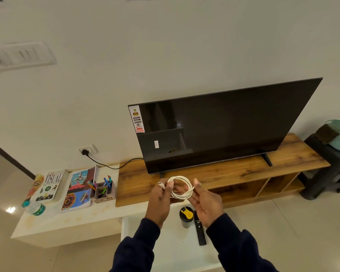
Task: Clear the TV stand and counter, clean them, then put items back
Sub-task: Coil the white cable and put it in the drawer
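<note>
A coiled white cable [182, 186] hangs in the air in front of the wooden TV stand [234, 173]. My left hand [161, 201] pinches its left side, with a plug end sticking up between the fingers. My right hand [206, 203] holds the coil's right side. A black TV [224, 122] stands on the stand. The white counter [77, 216] to the left carries two books [79, 189], a pen holder [103, 190], a yellow figure [34, 185] and a plastic bottle [36, 209].
Below my hands a low white surface [175, 250] bears a yellow-lidded cup [185, 216] and a black remote [199, 230]. A dark stool [326, 173] with a green item stands at the right. A black power cord [106, 164] runs from the wall socket to the TV.
</note>
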